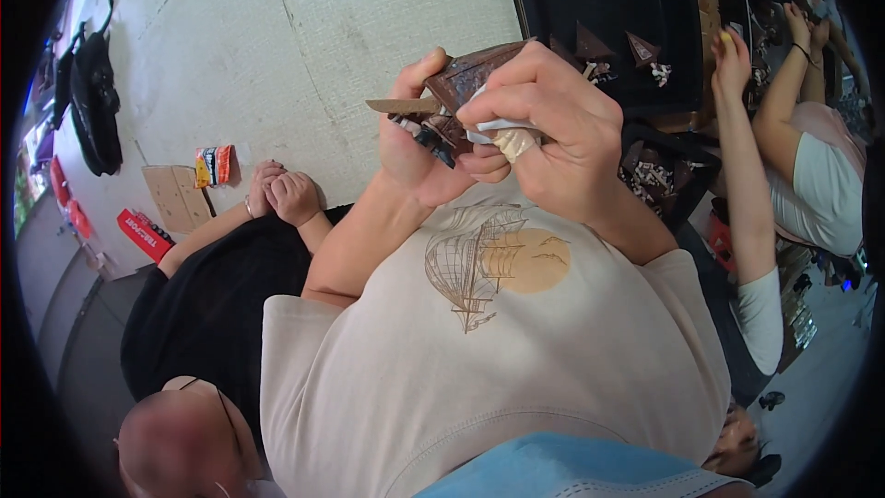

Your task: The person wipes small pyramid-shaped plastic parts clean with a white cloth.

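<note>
In front of my chest, both hands are raised around a dark brown figurine (461,81) with slanted, roof-like sides. My left hand (415,157) grips it from the left and below. Out of its left side juts a flat brown pointed piece (398,105), with small black and white parts just under it. My right hand (572,115) is closed on a white cloth or tissue (502,126), held against the figurine's right side. A crinkled cream-coloured covering (516,144) shows at a finger of that hand. The fingers hide much of the figurine.
A pale worktable (369,0) lies beyond my hands. At the right, a black tray (599,9) holds similar brown pieces. A person in black (221,304) sits at my left, hands together near an orange packet (214,166) and cardboard (175,195). At my right, another person's arm (745,157) is raised.
</note>
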{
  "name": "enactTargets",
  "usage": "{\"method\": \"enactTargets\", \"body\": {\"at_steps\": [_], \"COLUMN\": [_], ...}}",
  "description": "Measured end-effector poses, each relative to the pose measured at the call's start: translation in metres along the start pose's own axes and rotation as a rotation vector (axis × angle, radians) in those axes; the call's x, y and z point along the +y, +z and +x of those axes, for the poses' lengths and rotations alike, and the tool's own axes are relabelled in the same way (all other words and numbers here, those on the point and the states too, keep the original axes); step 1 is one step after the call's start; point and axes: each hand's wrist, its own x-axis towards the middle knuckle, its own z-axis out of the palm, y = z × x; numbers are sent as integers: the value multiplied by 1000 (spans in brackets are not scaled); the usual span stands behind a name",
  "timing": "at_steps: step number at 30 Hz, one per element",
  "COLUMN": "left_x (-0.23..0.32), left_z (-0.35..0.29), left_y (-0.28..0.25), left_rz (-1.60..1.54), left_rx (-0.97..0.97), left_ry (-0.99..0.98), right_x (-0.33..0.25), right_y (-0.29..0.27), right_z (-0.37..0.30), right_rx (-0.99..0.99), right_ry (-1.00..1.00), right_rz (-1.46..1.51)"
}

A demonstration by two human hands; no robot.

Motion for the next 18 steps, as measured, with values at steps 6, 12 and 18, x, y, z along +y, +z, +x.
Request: {"method": "enactTargets", "body": {"at_steps": [6,12,18], "left_x": [0,-4,-10], "left_z": [0,0,-1], "left_y": [5,3,7], "left_rz": [2,158,292], "left_rx": [32,125,322], "left_ry": [-5,124,309], "right_x": [3,-1,-6], "right_y": [-2,-1,-2], "right_z": [-7,-8,-5], "right_rx": [32,56,36], "right_ry": [-10,-12,61], "right_rz": [-15,-25,-40]}}
